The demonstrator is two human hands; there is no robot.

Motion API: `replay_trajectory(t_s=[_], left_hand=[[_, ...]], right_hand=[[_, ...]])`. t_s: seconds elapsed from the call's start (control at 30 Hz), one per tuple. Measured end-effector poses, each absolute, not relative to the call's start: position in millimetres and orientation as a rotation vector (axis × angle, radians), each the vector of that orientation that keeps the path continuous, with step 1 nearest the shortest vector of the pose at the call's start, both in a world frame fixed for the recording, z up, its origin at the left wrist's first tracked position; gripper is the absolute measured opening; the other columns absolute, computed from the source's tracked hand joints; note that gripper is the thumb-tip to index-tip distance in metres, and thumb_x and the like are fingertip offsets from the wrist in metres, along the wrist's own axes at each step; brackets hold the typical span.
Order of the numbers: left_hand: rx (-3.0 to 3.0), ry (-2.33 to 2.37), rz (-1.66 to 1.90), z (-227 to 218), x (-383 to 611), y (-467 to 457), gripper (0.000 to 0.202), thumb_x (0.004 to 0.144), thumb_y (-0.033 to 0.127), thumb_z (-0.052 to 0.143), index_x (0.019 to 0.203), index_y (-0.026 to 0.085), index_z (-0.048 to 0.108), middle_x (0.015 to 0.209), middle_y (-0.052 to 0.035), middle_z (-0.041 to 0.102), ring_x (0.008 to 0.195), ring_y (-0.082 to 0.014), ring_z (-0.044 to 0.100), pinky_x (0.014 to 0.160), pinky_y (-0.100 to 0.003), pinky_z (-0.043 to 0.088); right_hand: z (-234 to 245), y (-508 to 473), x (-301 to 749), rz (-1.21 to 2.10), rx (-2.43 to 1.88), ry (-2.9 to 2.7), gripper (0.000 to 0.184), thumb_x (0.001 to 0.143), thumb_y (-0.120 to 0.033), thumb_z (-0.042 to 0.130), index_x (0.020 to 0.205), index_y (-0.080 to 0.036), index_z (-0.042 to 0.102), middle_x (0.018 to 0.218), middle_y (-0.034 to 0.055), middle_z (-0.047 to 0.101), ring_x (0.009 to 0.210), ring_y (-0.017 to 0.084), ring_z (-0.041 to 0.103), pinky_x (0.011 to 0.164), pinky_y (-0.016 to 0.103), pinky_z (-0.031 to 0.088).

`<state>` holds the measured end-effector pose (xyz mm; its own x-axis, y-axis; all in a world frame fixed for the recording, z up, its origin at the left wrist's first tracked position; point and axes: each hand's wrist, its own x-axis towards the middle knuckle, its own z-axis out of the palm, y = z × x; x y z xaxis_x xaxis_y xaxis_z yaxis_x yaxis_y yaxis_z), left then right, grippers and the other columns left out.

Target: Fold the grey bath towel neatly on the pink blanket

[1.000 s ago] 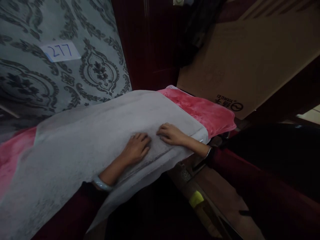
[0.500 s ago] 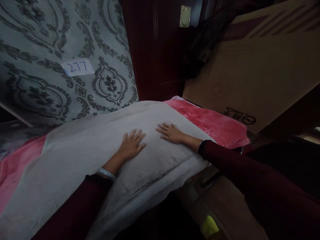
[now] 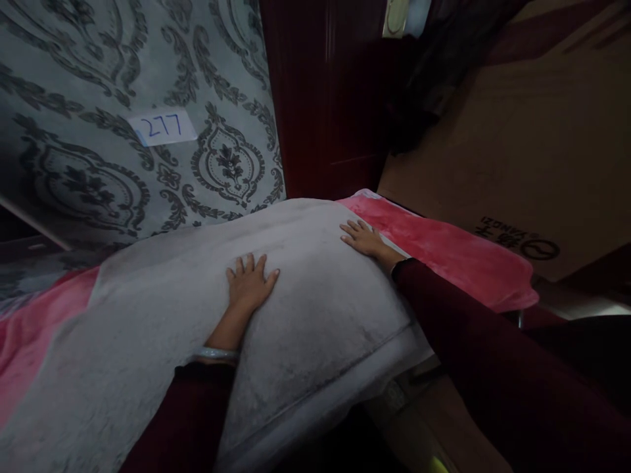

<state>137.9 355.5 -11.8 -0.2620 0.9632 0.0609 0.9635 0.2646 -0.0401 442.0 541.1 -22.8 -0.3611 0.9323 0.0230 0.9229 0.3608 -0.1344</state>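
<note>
A large pale grey cloth (image 3: 315, 295) lies spread over a raised flat surface, its near edge hanging over the front. My left hand (image 3: 249, 284) rests palm down on the middle of the cloth, fingers spread. Farther right, my right hand (image 3: 363, 238) lies flat on the same cloth, close to its right edge, fingers stretched out. Neither hand grips anything. Pink fabric (image 3: 444, 253) shows beyond the cloth at the right, and more of it at the far left.
Behind the cloth stands a wall with patterned paper, bearing a white label (image 3: 163, 127) marked 277. A dark red door (image 3: 325, 98) adjoins it. On the right leans a large cardboard box (image 3: 517, 157), with dark fabric (image 3: 428, 85) hanging at its upper left.
My right hand has slid right and slightly away across the cloth. My left hand has turned with its fingers wider apart. The camera view has shifted a little.
</note>
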Motion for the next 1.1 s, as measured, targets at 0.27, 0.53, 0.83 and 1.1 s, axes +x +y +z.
replay_trajectory(t_s=[0.27,0.53,0.83,1.1], left_hand=[[-1.966,-2.374,-0.023,-13,135,357,0.068,0.101,0.057,0.022,0.161,0.026,0.031,0.170,-0.0071,0.025,0.156,-0.0384,0.019,0.121,-0.067,0.020],[-1.964,-2.381,-0.034,-13,131,359,0.069,0.101,0.057,0.021,0.161,0.026,0.031,0.170,-0.0066,0.023,0.156,-0.0371,0.018,0.121,-0.066,0.021],[-1.975,-2.352,-0.081,-11,132,361,0.068,0.101,0.054,0.025,0.159,0.023,0.036,0.169,-0.0109,0.028,0.155,-0.0402,0.021,0.118,-0.069,0.023],[-1.960,-2.167,-0.244,-7,137,356,0.057,0.100,0.041,0.030,0.139,0.011,0.059,0.144,-0.0209,0.058,0.137,-0.0388,0.048,0.109,-0.058,0.039]], right_hand=[[-30,480,369,0.009,-0.902,-2.834,0.063,0.104,-0.061,0.035,0.161,-0.035,0.033,0.170,0.0041,0.023,0.156,0.033,0.018,0.123,0.059,0.019],[-29,526,435,0.075,-1.570,-2.536,0.058,0.107,-0.051,0.030,0.161,-0.031,0.034,0.169,0.0052,0.023,0.155,0.032,0.021,0.123,0.061,0.021],[-33,469,486,0.034,-1.446,-2.608,0.063,0.105,-0.058,0.033,0.162,-0.032,0.030,0.172,0.0051,0.015,0.157,0.032,0.013,0.124,0.059,0.018],[-31,467,555,0.131,-1.741,-2.497,0.056,0.106,-0.046,0.038,0.158,-0.027,0.041,0.165,0.0101,0.035,0.151,0.036,0.031,0.119,0.062,0.029]])
